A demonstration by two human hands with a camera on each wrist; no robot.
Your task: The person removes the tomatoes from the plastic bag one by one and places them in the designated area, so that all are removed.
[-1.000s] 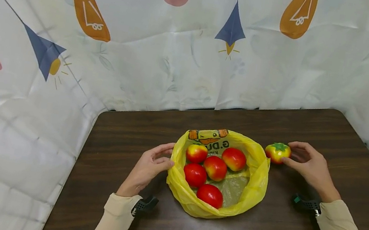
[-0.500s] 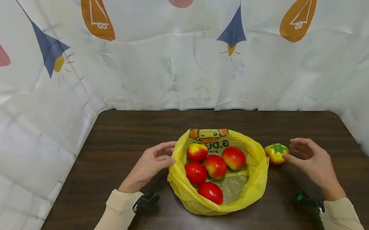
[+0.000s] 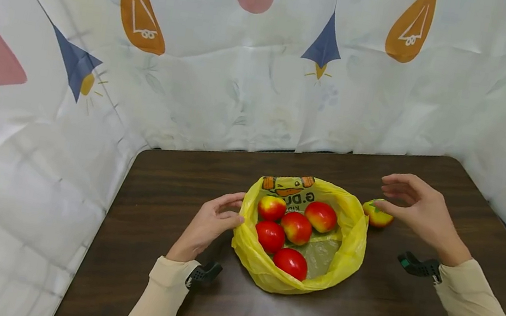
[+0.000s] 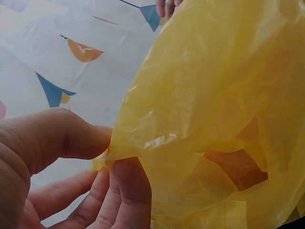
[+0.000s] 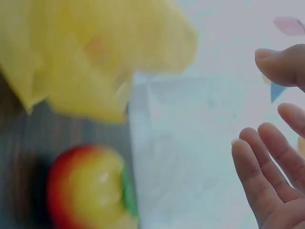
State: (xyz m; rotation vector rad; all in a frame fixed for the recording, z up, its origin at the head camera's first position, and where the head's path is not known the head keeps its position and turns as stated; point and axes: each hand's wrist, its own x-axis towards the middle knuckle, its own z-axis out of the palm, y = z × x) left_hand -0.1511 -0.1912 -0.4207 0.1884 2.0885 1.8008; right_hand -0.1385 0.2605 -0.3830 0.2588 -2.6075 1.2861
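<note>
A yellow plastic bag (image 3: 350, 256) stands with its mouth wide on the dark table, several glossy red fruits (image 3: 296, 228) inside, some with yellow patches. My left hand (image 3: 209, 223) pinches the left side of its rim between thumb and fingers; the left wrist view shows the film gathered at the fingertips (image 4: 131, 179). Just right of the bag lies a yellow-and-red fruit (image 3: 378, 218) with a green leafy top, like a persimmon or tomato. Over it is my right hand (image 3: 427, 216), thumb and fingers spread apart and holding nothing. In the right wrist view, the fruit (image 5: 86, 188) sits apart from the fingers.
The brown wooden table (image 3: 169, 183) ends at a white fabric wall (image 3: 223, 92) printed with lamps and bulbs behind and to the left. Dark wrist cameras (image 3: 205, 273) are strapped to both wrists.
My right hand has let go of the yellow-and-red fruit and risen above it, away from the table. The left hand keeps its pinch on the bag. The head view has shifted slightly.
</note>
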